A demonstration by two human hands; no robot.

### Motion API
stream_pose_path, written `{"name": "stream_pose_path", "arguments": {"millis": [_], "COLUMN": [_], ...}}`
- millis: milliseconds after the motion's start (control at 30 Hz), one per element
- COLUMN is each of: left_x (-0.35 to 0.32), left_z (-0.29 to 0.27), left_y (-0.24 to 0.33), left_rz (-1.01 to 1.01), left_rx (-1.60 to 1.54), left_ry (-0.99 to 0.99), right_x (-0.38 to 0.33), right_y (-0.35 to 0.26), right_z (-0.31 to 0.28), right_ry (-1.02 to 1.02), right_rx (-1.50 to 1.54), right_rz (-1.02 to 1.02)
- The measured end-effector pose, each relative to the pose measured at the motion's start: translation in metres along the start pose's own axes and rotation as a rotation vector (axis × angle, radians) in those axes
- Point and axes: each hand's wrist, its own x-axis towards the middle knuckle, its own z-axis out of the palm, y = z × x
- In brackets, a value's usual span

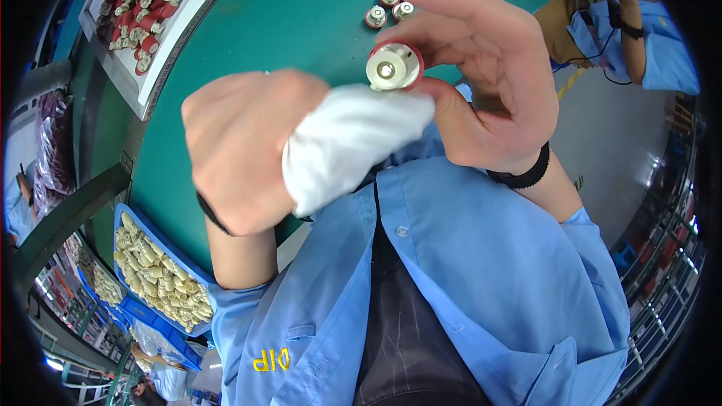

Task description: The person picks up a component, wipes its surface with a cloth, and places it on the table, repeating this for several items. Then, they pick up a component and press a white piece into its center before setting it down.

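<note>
The workpiece, a short red cylinder with a cream end face [390, 68], is held above the green table [248, 34], raised toward the upper middle of the view. The right hand [513, 79] has hold of it from its right side, thumb below and index finger above; the hand is curved, with an open hollow between the part and the palm. The round face is presented almost square to the camera, so the cylinder's long axis is judged to run nearly along the line of sight, the body receding behind the face. The left hand [244, 146], blurred, lies to the left and lower, back uppermost, and has hold of a white cloth [350, 146]; its fingertips are covered, and how tightly they close cannot be told. The governing relation is cloth to part: the cloth extends rightward from the left hand, its upper edge directly below the cream face and near the right thumb. Whether cloth and part touch cannot be determined. Three similar parts [377, 17] stand on the table beyond the right index finger.
</note>
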Motion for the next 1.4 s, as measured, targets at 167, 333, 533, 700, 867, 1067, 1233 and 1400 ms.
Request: {"name": "stream_pose_path", "arguments": {"millis": [167, 333, 533, 700, 867, 1067, 1233, 1400], "left_x": [-0.001, -0.005, -0.008, -0.001, -0.002, 0.001, 0.002, -0.006], "left_z": [0.001, -0.004, 0.007, 0.007, 0.007, 0.002, 0.003, -0.015], "left_y": [-0.010, -0.011, -0.005, -0.008, -0.007, -0.006, -0.008, -0.025], "left_rz": [-0.057, -0.057, -0.010, -0.083, -0.080, -0.081, -0.055, -0.001], "left_rx": [0.109, 0.125, 0.131, 0.024, 0.013, 0.015, 0.017, 0.120], "left_ry": [0.027, 0.074, 0.200, 0.088, 0.074, 0.030, 0.033, 0.118], "right_x": [0.004, 0.002, 0.012, 0.017, 0.016, 0.020, 0.023, 0.026], "right_y": [0.004, -0.004, -0.006, 0.002, 0.007, -0.005, 0.005, -0.001], "right_z": [-0.001, -0.005, -0.008, -0.010, 0.001, 0.005, 0.002, 0.004], "right_ry": [0.049, 0.006, -0.088, -0.148, 0.014, 0.036, 0.065, 0.071], "right_rx": [-0.081, -0.150, -0.102, -0.069, 0.133, -0.205, -0.218, -0.265], "right_rz": [-0.041, -0.008, -0.026, -0.045, -0.052, 0.095, -0.120, -0.172]}}
